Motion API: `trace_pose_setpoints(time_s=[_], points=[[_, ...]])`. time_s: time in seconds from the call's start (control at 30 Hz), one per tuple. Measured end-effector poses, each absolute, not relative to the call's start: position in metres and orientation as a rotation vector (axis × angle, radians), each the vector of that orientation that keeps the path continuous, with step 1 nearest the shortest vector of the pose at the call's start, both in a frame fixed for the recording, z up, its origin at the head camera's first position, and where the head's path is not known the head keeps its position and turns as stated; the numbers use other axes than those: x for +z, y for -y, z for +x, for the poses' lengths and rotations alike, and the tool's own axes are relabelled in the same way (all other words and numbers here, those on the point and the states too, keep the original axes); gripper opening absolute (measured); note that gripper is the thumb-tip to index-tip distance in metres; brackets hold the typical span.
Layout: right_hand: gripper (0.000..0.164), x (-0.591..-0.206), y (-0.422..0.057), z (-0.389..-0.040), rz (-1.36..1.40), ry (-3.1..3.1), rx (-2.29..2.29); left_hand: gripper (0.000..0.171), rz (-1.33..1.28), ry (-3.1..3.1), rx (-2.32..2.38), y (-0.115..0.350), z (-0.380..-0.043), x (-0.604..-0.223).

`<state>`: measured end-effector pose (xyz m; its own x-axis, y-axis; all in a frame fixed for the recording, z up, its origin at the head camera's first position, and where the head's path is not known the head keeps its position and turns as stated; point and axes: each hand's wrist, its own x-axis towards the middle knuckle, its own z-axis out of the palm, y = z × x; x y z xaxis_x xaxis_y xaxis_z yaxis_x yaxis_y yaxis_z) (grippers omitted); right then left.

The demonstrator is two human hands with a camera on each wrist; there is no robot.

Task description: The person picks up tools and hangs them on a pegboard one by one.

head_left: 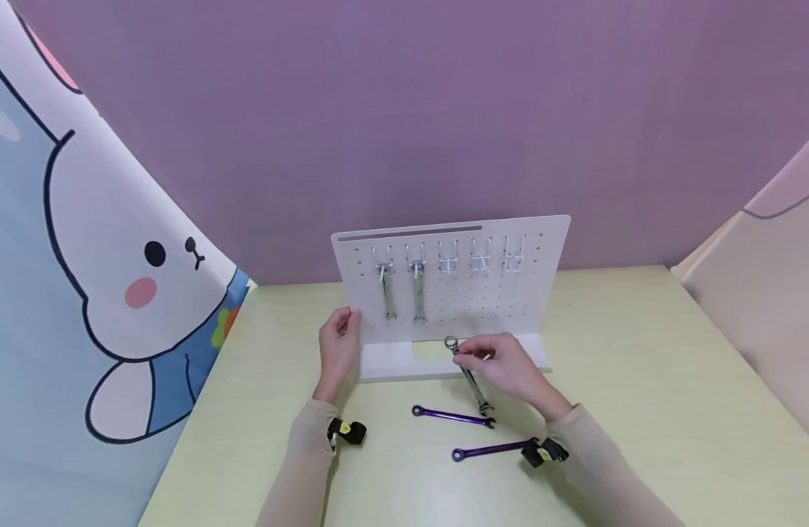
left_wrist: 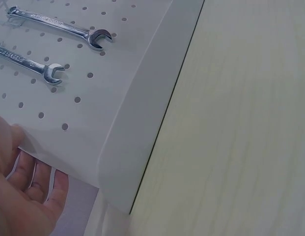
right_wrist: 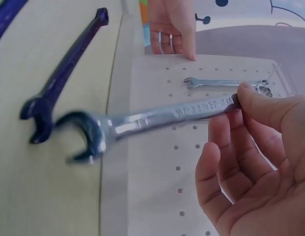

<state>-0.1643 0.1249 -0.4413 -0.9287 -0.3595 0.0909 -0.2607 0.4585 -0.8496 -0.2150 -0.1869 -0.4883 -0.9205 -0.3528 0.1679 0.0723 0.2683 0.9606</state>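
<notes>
A silver combination wrench hangs at a slant from my right hand, pinched between thumb and fingers near its ring end. Its open end, blurred in the right wrist view, points down toward the table. My left hand grips the left edge of a white pegboard stand, thumb on the front face and fingers behind. Two silver wrenches hang by their ring ends on the board's left hooks. In front of the stand lie two purple wrenches, one nearer the board than the other.
Three white double hooks on the board's right side bear nothing. The stand's base rests on a pale wooden table. Behind rises a purple backdrop, with a cartoon rabbit panel at left.
</notes>
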Motion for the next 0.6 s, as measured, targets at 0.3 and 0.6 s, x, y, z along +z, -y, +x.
trace_pose_setpoints(time_s=[0.3,0.6], points=[[0.015,-0.427,-0.12,-0.169,-0.548,-2.606,-1.501,0.026,0.26,2.214,-1.681,0.187,-0.214,-0.485],[0.013,-0.42,-0.12,-0.176,-0.545,-2.613,-1.547,0.026,0.259,2.204,-1.675,0.186,-0.214,-0.487]])
